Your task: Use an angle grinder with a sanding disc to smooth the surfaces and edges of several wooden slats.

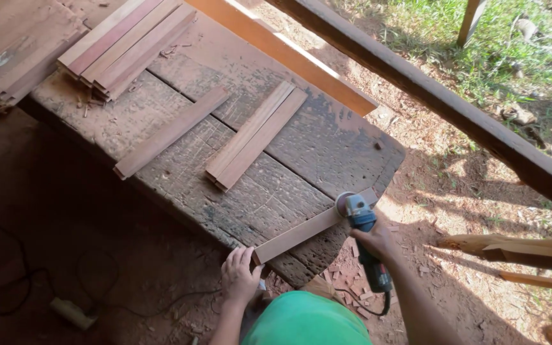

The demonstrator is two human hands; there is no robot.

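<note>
A narrow wooden slat [301, 231] lies along the near edge of a rough, dusty workbench [289, 160]. My left hand [239, 273] grips the slat's near end and holds it down. My right hand [373, 237] is closed around the body of a blue angle grinder [362, 223]. The grinder's disc [342, 203] rests on the far end of the slat.
Two paired slats [257, 135] and a single slat [171, 132] lie mid-bench, with a stack of slats [126, 45] at the far left. A long plank [289, 54] and a dark beam [448, 102] run diagonally. A cable and plug block [71, 313] lie on the dirt floor.
</note>
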